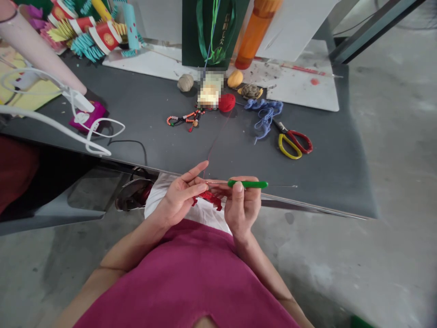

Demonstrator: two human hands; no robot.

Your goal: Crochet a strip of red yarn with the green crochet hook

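Observation:
My left hand (182, 197) pinches a small piece of red crochet work (210, 198) between thumb and fingers, with its index finger stretched forward. In my right hand (243, 207) is a crochet hook (247, 184) with a green grip, held under the thumb. The hook's thin metal shaft reaches left to the left fingertips, and a second metal end sticks out to the right. A thin red yarn strand runs from the left hand up over the table to a red yarn ball (226, 103). The stitches at the hook's tip are too small to make out.
On the grey table (164, 150) lie scissors (294, 142), tangled blue yarn (264, 114), a beaded string (184, 119), a beige yarn ball (185, 83) and a yellow one (235, 79). Behind stand a green bag (191, 36) and an orange bottle (256, 34). White cables (54, 120) hang at left.

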